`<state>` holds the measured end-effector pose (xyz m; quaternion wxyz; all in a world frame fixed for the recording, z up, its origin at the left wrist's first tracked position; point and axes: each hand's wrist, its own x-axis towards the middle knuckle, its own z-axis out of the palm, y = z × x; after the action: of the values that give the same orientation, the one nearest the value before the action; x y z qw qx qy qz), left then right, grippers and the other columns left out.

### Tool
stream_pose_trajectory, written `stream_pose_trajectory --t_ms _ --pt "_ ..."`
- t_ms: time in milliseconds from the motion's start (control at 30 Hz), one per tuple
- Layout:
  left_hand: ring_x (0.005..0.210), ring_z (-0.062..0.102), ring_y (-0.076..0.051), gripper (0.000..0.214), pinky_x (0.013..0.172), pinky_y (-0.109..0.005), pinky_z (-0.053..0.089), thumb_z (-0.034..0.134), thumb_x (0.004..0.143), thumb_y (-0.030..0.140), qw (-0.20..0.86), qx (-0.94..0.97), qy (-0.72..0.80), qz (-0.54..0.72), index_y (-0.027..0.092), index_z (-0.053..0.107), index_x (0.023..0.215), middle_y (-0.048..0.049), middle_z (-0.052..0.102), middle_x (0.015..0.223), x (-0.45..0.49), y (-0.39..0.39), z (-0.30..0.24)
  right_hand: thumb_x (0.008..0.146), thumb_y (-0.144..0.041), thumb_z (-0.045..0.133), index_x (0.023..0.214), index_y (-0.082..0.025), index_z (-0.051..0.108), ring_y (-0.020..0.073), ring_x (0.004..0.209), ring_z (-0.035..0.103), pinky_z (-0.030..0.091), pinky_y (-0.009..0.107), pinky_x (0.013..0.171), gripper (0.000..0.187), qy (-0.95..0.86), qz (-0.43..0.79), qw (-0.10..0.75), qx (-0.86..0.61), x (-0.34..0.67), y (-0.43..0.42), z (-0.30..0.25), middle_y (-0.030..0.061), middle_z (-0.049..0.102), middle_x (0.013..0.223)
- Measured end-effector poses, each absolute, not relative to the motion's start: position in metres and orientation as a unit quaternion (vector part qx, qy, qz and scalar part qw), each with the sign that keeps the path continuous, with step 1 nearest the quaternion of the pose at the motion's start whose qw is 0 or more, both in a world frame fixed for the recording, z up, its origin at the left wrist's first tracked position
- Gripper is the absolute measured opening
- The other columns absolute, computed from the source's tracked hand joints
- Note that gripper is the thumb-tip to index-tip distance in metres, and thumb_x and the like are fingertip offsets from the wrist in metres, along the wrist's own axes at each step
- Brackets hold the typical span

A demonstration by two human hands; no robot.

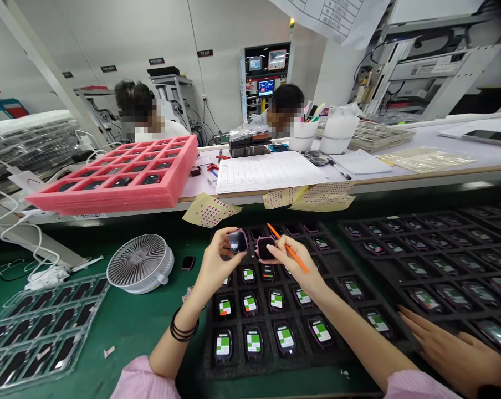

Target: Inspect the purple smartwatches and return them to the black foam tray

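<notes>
Head view. Left hand (pixel 219 260) and right hand (pixel 294 261) apart but close, centre of frame, each pinching a pink-rimmed watch body. Left's watch (pixel 238 241) shows a dark glossy face; right's watch (pixel 266 249) sits just beside it. Right hand also holds one orange stylus (pixel 289 247) across its fingers. Both are above the upper part of a black foam tray (pixel 209 354), four labelled watches (pixel 253 342) in its nearest row. A second black tray (pixel 400 235) lies to the right, and a co-worker's hand (pixel 450 354) rests on it, lower right. Left of the trays, on the green mat (pixel 129 332): one loose watch (pixel 188 262), one white fan (pixel 140 263), one clear plastic tray (pixel 38 332). Upper left, a pink foam tray stack (pixel 113 194). Beyond the bench, two co-workers (pixel 286 108), heads blurred.
</notes>
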<state>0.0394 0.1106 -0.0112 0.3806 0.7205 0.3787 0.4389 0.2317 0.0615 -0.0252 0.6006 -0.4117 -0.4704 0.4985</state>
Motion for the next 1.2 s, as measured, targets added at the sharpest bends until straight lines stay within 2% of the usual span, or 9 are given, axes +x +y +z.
stream_pose_trajectory --t_ms 100,200,367,467,567,667,800,1000,1200 --pt "0.087 0.060 -0.016 0.045 0.062 -0.022 0.049 0.065 0.071 0.017 0.359 0.740 0.427 0.376 0.020 0.049 0.114 -0.0054 0.061 0.104 0.021 0.131 -0.027 0.076 -0.051 0.066 0.062 -0.022 0.034 0.0099 0.055 0.034 0.053 0.030 0.059 0.046 -0.541 0.438 0.561 -0.448 0.235 0.080 -0.035 -0.0057 0.032 0.063" --pt "0.085 0.059 -0.016 0.044 0.069 -0.025 0.049 0.063 0.067 0.010 0.320 0.766 0.485 0.275 0.019 0.051 0.108 -0.0023 0.062 0.093 0.005 0.152 -0.053 0.080 -0.038 0.059 0.063 -0.022 0.035 0.0108 0.053 0.039 0.045 0.026 0.057 0.034 -0.640 0.341 0.464 -0.509 0.230 0.108 -0.047 -0.0055 0.038 0.060" --pt "0.073 0.058 -0.015 0.043 0.071 -0.027 0.049 0.064 0.060 0.005 0.306 0.774 0.511 0.214 0.016 0.058 0.101 0.0003 0.062 0.080 -0.003 0.173 -0.083 0.072 -0.014 0.058 0.058 -0.022 0.034 0.0104 0.051 0.041 0.036 0.023 0.054 0.028 -0.683 0.281 0.369 -0.564 0.198 0.144 -0.074 -0.0061 0.041 0.055" --pt "0.078 0.060 -0.018 0.039 0.074 -0.030 0.050 0.069 0.058 0.010 0.284 0.786 0.516 0.187 0.016 0.064 0.096 -0.0020 0.063 0.082 -0.005 0.178 -0.083 0.068 -0.008 0.059 0.056 -0.022 0.035 0.0108 0.052 0.045 0.036 0.022 0.055 0.030 -0.695 0.270 0.336 -0.576 0.185 0.150 -0.086 -0.0060 0.044 0.054" --pt "0.093 0.059 -0.026 0.033 0.085 -0.037 0.048 0.075 0.060 0.021 0.244 0.799 0.522 0.172 0.015 0.068 0.092 -0.0083 0.064 0.093 -0.006 0.177 -0.076 0.070 -0.011 0.062 0.059 -0.022 0.040 0.0123 0.055 0.050 0.038 0.022 0.058 0.027 -0.705 0.253 0.307 -0.587 0.196 0.147 -0.086 -0.0044 0.050 0.056" --pt "0.106 0.054 -0.030 0.032 0.094 -0.041 0.044 0.068 0.074 0.030 0.201 0.811 0.520 0.175 0.015 0.067 0.103 -0.0131 0.060 0.107 0.004 0.173 -0.069 0.081 -0.022 0.059 0.068 -0.021 0.046 0.0155 0.063 0.056 0.040 0.025 0.063 0.018 -0.696 0.217 0.287 -0.621 0.228 0.140 -0.080 0.0002 0.058 0.066" --pt "0.109 0.054 -0.026 0.025 0.095 -0.036 0.043 0.060 0.083 0.031 0.187 0.846 0.476 0.153 0.019 0.066 0.104 -0.0092 0.060 0.110 0.042 0.168 -0.067 0.087 -0.019 0.052 0.081 -0.017 0.052 0.0224 0.077 0.062 0.040 0.029 0.069 0.007 -0.659 0.168 0.241 -0.693 0.274 0.132 -0.080 0.0112 0.064 0.081" --pt "0.111 0.053 -0.033 0.034 0.093 -0.043 0.043 0.070 0.075 0.032 0.170 0.863 0.469 0.077 0.014 0.065 0.103 -0.0140 0.057 0.113 0.100 0.166 -0.074 0.083 -0.007 0.052 0.094 -0.011 0.058 0.0272 0.087 0.065 0.041 0.030 0.072 0.013 -0.637 0.162 0.176 -0.733 0.288 0.132 -0.095 0.0179 0.068 0.091" --pt "0.114 0.049 -0.036 0.036 0.094 -0.046 0.041 0.077 0.065 0.032 0.154 0.854 0.495 0.049 0.014 0.065 0.094 -0.0155 0.054 0.114 0.121 0.170 -0.080 0.087 -0.012 0.049 0.103 -0.012 0.060 0.0243 0.092 0.064 0.042 0.029 0.078 0.018 -0.644 0.186 0.206 -0.713 0.293 0.141 -0.102 0.0157 0.068 0.099"
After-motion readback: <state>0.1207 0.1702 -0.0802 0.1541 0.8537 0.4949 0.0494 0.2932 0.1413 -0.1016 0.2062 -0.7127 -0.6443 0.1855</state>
